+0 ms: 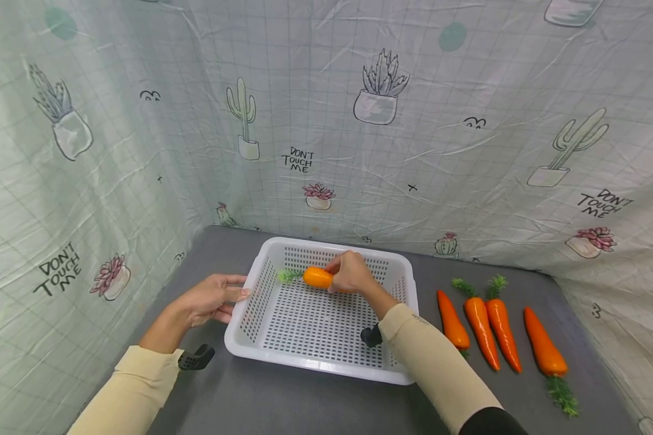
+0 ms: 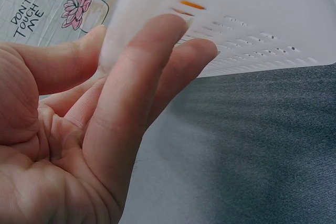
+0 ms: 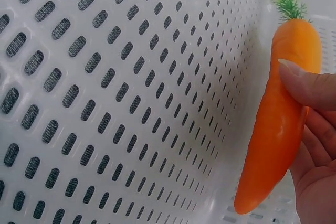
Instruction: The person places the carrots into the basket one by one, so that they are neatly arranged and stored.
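A white perforated plastic basket (image 1: 326,365) stands on the grey tabletop. My left hand (image 1: 211,299) holds the basket's left rim; the left wrist view has the thumb on one side of the wall and fingers (image 2: 131,87) on the other. Inside the basket, toward its far side, my right hand (image 1: 352,273) grips an orange carrot (image 1: 317,277) with a green leafy top. In the right wrist view the thumb presses across the upper part of the carrot (image 3: 275,129), and its pointed tip hangs free of the fingers.
Several more carrots lie on the table right of the basket, among them a short one (image 1: 453,320) near the right forearm and one at the far right (image 1: 544,344) with its leaves toward me. A printed curtain (image 1: 326,151) encloses the table's back and sides.
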A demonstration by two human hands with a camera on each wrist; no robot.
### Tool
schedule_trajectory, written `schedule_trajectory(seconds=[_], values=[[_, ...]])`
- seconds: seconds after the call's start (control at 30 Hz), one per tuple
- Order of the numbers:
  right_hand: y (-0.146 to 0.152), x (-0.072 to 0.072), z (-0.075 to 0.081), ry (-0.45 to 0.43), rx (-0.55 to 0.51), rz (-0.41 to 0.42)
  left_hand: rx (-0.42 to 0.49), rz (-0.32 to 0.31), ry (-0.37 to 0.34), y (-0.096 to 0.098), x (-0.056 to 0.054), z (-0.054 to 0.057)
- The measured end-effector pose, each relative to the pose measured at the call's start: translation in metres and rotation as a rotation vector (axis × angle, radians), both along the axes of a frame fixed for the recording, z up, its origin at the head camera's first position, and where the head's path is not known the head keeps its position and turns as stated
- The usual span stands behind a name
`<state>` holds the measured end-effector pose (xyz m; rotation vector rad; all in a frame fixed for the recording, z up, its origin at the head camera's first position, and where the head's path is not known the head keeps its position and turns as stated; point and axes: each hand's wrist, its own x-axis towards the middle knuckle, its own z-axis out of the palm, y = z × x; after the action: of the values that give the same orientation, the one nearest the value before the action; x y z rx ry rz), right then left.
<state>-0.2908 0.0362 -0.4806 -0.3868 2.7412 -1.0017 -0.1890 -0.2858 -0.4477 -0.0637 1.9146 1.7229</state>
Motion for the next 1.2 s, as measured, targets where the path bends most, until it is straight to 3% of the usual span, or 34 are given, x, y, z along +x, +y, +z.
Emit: schedule_trajectory(seconds=[0.9,1.2], values=[[0.000,-0.001,-0.011,-0.003,-0.004,0.033,-0.017,0.025,0.001,0.002,0.000,0.001],[0.000,-0.001,-0.016,-0.008,-0.031,0.006,-0.025,0.026,0.001,0.003,-0.001,0.002]])
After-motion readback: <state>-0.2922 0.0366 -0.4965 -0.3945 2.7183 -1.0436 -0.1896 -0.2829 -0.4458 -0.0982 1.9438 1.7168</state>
